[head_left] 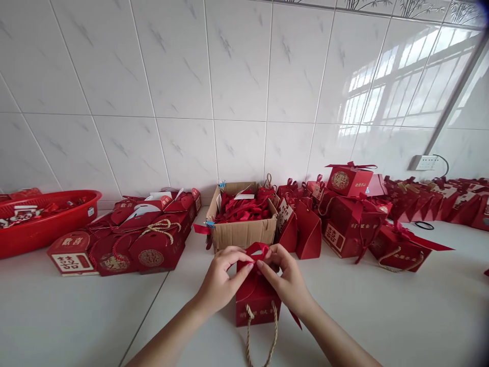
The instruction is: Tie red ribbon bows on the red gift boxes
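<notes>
A red gift box (257, 295) with gold lettering stands in front of me on the white tabletop. Its twisted rope handle (275, 331) hangs down on the near side. Above the box's top, my left hand (225, 275) pinches a loop of red ribbon (256, 248) between thumb and fingers. From the other side my right hand (284, 278) pinches the same ribbon, the two thumbs almost meeting. A loose ribbon tail shows beneath my right wrist. Part of the box top is hidden by my fingers.
Behind the box stands a cardboard carton (244, 233) full of red ribbons. Finished-looking red boxes (355, 224) are stacked to the right, with more lined along the wall. Red boxes (126, 244) and a red plastic basket (49, 229) sit at left. A tiled wall closes the back.
</notes>
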Available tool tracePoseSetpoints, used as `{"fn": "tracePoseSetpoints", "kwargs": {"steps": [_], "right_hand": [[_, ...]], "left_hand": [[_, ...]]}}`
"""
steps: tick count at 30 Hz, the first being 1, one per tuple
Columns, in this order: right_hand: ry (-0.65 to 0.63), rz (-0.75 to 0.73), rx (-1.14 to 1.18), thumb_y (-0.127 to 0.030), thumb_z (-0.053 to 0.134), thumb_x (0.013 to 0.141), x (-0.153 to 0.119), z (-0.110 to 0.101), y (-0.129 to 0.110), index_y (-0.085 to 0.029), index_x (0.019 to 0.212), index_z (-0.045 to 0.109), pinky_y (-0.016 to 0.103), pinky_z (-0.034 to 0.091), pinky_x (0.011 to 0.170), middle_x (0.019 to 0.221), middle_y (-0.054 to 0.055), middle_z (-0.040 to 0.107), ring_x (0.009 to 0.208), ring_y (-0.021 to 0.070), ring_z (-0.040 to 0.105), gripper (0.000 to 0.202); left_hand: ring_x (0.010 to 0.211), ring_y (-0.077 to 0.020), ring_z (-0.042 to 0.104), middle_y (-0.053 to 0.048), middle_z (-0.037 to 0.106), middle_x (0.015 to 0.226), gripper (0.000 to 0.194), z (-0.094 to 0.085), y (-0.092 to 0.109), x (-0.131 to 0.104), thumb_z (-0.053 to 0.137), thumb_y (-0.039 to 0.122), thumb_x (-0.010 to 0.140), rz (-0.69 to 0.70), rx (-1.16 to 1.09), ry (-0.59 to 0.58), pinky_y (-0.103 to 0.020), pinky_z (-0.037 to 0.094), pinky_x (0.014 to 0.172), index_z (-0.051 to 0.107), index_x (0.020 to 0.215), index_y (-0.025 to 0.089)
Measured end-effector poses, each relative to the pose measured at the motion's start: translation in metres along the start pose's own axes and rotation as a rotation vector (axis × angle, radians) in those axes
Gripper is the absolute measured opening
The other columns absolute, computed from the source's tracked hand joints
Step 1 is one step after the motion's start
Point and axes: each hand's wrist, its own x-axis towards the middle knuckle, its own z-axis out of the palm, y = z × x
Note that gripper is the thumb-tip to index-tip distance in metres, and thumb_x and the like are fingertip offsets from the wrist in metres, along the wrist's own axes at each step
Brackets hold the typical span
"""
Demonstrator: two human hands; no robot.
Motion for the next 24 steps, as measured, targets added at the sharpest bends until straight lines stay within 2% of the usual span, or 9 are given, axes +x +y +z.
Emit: {"fn": "tracePoseSetpoints", "kwargs": {"steps": [2, 4, 7, 11, 17, 24], "right_hand": [[0.021, -0.008, 0.046, -0.036, 0.058, 0.085, 0.0, 0.001, 0.001, -0.021, 0.079, 0.04, 0.022, 0.036, 0.057, 0.068, -0.004, 0.05, 0.061, 0.0104, 0.043, 0.024], [0.023, -0.028, 0.017, -0.035, 0.058, 0.085, 0.0, 0.0, 0.002, -0.021, 0.076, 0.041, 0.022, 0.036, 0.057, 0.067, -0.004, 0.05, 0.061, 0.0104, 0.042, 0.024], [0.012, -0.051, -0.066, -0.035, 0.057, 0.086, 0.0, 0.0, 0.003, -0.018, 0.078, 0.051, 0.023, 0.038, 0.059, 0.071, -0.001, 0.056, 0.063, 0.0113, 0.046, 0.019], [0.002, -0.081, -0.221, -0.033, 0.054, 0.088, -0.001, -0.003, 0.0, -0.017, 0.091, 0.066, 0.026, 0.042, 0.062, 0.078, 0.005, 0.065, 0.067, 0.0142, 0.053, 0.02], [-0.089, -0.123, -0.364, -0.03, 0.059, 0.085, -0.005, -0.011, -0.009, -0.019, 0.094, 0.074, 0.027, 0.048, 0.063, 0.087, 0.007, 0.061, 0.073, 0.0163, 0.057, 0.021], [0.02, -0.123, -0.47, -0.026, 0.059, 0.084, -0.006, -0.011, 0.001, -0.02, 0.091, 0.075, 0.035, 0.051, 0.076, 0.092, 0.009, 0.064, 0.085, 0.0216, 0.06, 0.018]], "left_hand": [[0.101, -0.0216, 0.06, -0.005, 0.069, 0.096, 0.011, 0.001, 0.0, -0.002, 0.056, 0.023, 0.084, -0.019, 0.027, -0.014, -0.035, 0.045, 0.089, 0.067, 0.08, 0.021], [0.104, -0.0225, 0.059, -0.006, 0.069, 0.099, 0.009, 0.003, 0.001, -0.004, 0.057, 0.022, 0.082, -0.015, 0.04, -0.02, -0.036, 0.044, 0.09, 0.065, 0.079, 0.021], [0.099, -0.022, 0.061, -0.005, 0.069, 0.094, 0.007, 0.005, 0.002, -0.005, 0.059, 0.021, 0.081, 0.007, 0.053, 0.001, -0.037, 0.045, 0.088, 0.063, 0.075, 0.021], [0.092, -0.021, 0.063, -0.004, 0.068, 0.088, 0.01, 0.006, 0.003, -0.005, 0.059, 0.02, 0.081, 0.034, 0.088, 0.039, -0.038, 0.044, 0.085, 0.062, 0.072, 0.021], [0.089, -0.0206, 0.063, -0.002, 0.067, 0.081, 0.011, 0.004, 0.004, -0.005, 0.059, 0.017, 0.08, 0.069, 0.143, 0.054, -0.039, 0.041, 0.086, 0.062, 0.071, 0.021], [0.083, -0.0194, 0.063, -0.002, 0.068, 0.079, 0.011, 0.003, 0.007, -0.005, 0.06, 0.019, 0.082, 0.085, 0.149, 0.057, -0.039, 0.04, 0.084, 0.062, 0.072, 0.02]]}}
